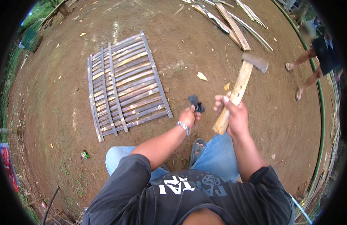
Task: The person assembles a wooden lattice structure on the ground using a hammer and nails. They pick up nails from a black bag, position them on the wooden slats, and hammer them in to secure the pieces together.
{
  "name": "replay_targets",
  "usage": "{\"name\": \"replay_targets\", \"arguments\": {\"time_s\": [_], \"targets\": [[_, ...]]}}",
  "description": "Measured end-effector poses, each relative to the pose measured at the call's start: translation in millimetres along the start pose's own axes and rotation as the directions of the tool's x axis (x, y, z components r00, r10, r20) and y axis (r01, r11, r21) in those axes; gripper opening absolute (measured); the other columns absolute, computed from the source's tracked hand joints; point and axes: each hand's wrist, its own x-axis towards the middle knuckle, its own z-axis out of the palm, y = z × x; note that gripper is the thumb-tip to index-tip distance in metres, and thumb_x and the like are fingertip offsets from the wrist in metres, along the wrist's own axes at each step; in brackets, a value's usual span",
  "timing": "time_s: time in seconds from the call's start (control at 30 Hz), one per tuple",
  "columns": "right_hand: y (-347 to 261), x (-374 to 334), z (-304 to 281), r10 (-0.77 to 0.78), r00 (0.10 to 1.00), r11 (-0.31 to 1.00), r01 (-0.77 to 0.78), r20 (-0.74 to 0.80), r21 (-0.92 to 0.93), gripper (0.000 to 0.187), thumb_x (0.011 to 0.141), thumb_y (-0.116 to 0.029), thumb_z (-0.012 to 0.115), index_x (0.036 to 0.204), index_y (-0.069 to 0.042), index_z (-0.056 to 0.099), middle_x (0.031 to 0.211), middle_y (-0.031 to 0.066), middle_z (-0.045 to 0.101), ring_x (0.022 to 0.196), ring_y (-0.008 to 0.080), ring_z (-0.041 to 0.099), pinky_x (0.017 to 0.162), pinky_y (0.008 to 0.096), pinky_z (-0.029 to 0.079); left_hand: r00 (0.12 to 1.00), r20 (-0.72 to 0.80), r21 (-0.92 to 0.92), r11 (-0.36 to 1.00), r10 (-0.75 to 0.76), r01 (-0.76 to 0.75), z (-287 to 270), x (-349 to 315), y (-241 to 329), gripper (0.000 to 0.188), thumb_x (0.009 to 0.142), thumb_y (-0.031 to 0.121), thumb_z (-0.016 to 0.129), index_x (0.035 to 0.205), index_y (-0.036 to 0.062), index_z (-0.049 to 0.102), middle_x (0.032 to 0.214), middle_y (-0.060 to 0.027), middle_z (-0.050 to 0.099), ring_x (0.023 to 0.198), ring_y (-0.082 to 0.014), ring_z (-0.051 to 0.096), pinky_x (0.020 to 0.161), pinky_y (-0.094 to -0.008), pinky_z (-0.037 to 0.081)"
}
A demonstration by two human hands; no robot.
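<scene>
My right hand (237, 117) is wrapped round the pale wooden handle of a hatchet (242, 81). Its dull metal head is up and away from me, with the edge facing right. In my left hand (187, 117), closed near the middle, is a small crumpled black plastic bag (195, 102); whatever it may contain is hidden. Flat on the ground to the left of that hand lies a slatted bamboo panel (155, 75), made of many dark crosswise strips with several long strips across them. Neither hand touches the panel.
Wooden planks (234, 27) and thin strips lie at the far right, with a long black-and-white object (217, 21) on them. A person (310, 58) in sandals stands at the right beside a long green pole (320, 101). A green container (30, 39) is far left.
</scene>
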Motion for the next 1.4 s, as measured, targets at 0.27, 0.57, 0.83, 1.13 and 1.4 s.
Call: {"name": "replay_targets", "arguments": {"time_s": [0.27,0.57,0.83,1.13,1.4], "targets": [[14,-38,-51,-0.057,0.979,0.997,0.067,-0.194,0.043,0.025,0.100,-0.010,0.059,0.121,-0.004,0.048,0.108,0.0177,0.067,0.092,0.0211,0.066,0.083,0.0375,0.057,0.992,-0.123,0.036,0.999,-0.022,0.027,-26,100,-35,0.037,0.103,0.035,0.054,0.130,0.0085,0.056,0.079,-0.0052,0.068,0.064,-0.0171,0.062,0.058,-0.0356,0.050],[2,-105,-79,-0.024,0.950,0.997,0.044,-0.310,0.057,0.028,0.099,-0.013,0.059,0.123,-0.006,0.045,0.103,0.0160,0.067,0.090,0.0211,0.065,0.082,0.0384,0.056,0.436,0.283,0.859,-0.023,0.854,-0.512,-9,120,-26,0.060,0.088,0.031,0.072,0.141,0.0081,0.057,0.135,-0.0191,0.057,0.124,-0.0306,0.054,0.109,-0.0518,0.036],[1,-101,-96,0.081,0.928,0.992,-0.038,-0.363,0.124,0.031,0.097,-0.008,0.061,0.123,-0.006,0.045,0.105,0.0156,0.066,0.084,0.0196,0.065,0.075,0.0373,0.058,0.723,0.659,0.469,-0.637,-0.207,-0.611,32,149,-73,0.043,0.091,0.018,0.056,0.133,0.0137,0.064,0.132,-0.0122,0.065,0.125,-0.0299,0.058,0.121,-0.0576,0.022],[124,64,-221,0.158,0.956,0.797,-0.272,-0.249,-0.540,0.033,0.092,-0.012,0.071,0.117,-0.002,0.051,0.100,0.0104,0.068,0.075,0.0176,0.063,0.068,0.0333,0.054,0.801,0.554,0.826,-0.024,0.228,-0.564,34,160,-67,0.035,0.091,0.007,0.052,0.124,0.0064,0.065,0.122,-0.0191,0.065,0.115,-0.0389,0.061,0.100,-0.0455,0.048],[295,164,-166,0.088,0.936,0.567,-0.328,-0.340,-0.756,0.057,0.074,-0.035,0.087,0.109,0.002,0.060,0.091,0.0217,0.070,0.089,0.0368,0.070,0.080,0.0452,0.054,0.968,0.066,0.998,-0.031,0.242,-0.060,34,187,-46,0.062,0.084,0.024,0.076,0.139,0.0075,0.052,0.140,-0.0206,0.055,0.126,-0.0385,0.056,0.107,-0.0446,0.047]]}}
